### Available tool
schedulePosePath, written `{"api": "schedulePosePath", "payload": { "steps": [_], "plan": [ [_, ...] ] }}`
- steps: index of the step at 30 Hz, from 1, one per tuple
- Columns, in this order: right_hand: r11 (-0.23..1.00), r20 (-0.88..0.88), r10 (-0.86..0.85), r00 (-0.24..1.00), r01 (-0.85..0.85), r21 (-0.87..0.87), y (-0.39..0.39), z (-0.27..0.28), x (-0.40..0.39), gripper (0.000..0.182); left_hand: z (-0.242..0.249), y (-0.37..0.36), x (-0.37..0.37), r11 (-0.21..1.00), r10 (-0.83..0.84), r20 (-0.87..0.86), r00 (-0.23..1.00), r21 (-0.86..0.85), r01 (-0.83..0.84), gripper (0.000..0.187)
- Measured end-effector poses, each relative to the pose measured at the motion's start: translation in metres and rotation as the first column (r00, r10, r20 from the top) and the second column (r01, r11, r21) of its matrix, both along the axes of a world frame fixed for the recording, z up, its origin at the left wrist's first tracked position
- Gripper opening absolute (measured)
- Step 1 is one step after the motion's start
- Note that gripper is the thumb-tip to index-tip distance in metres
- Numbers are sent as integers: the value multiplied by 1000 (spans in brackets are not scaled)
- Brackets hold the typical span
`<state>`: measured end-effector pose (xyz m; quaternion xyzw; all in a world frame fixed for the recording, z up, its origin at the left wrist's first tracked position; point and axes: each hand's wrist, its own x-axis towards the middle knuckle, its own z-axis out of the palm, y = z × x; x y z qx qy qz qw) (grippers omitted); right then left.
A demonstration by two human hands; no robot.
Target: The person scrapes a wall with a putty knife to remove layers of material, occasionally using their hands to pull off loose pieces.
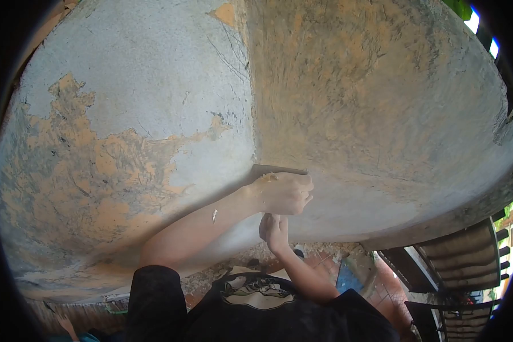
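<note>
A wide, flat scraper (279, 169) lies with its straight edge against the wall, close to the inner corner. My left hand (288, 192) is closed in a fist just below that edge, and paint crumbs stick to its wrist and forearm. Directly beneath it, my right hand (274, 229) is also closed, in line with the scraper; the handle is hidden by the fingers. The wall's left face (137, 80) carries pale grey paint with bare orange-brown patches. Its right face (347, 85) is mostly scraped to a mottled brown and grey.
Paint flakes litter the tiled floor (325, 268) below the wall. A blue piece (348, 277) lies on it at the right. A dark-framed gate (461, 256) stands at far right. At bottom left, another person's hand (66, 325) shows.
</note>
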<state>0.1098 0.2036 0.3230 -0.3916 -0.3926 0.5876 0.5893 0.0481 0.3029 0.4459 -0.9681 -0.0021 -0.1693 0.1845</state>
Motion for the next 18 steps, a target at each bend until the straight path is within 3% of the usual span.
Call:
{"api": "schedulePosePath", "payload": {
  "steps": [1,3,5,6,9,11,13,15,16,18],
  "plan": [
    [994,15,-26,1000,24,102,6,-10,2,57,-2,0,1,1000,-4,2,1000,-14,4,9],
    [988,56,-74,996,66,138,15,-19,1,55,-1,2,2,980,19,-142,990,199,9,8],
    [959,155,-174,972,132,251,24,-14,-3,53,8,3,2,974,10,-139,990,224,22,7],
    [986,49,-132,990,126,106,20,8,-6,52,18,6,2,968,7,-138,990,250,28,7],
    [994,34,-69,997,66,91,21,21,1,55,41,4,5,968,1,-109,994,251,27,7],
    [995,39,-43,998,39,92,17,-13,2,50,4,6,4,981,18,-134,991,195,9,7],
    [995,49,-28,998,23,101,6,-14,5,46,-2,0,6,989,23,-153,988,147,0,7],
    [998,63,-27,998,23,65,5,-12,3,48,-2,3,5,995,4,-128,992,95,8,7],
    [999,84,-39,996,37,26,4,-10,2,62,-3,3,4,995,5,-131,991,101,9,7],
    [999,75,-45,996,42,30,3,2,-2,61,0,5,3,995,-57,-123,991,72,66,8]
  ]
}}
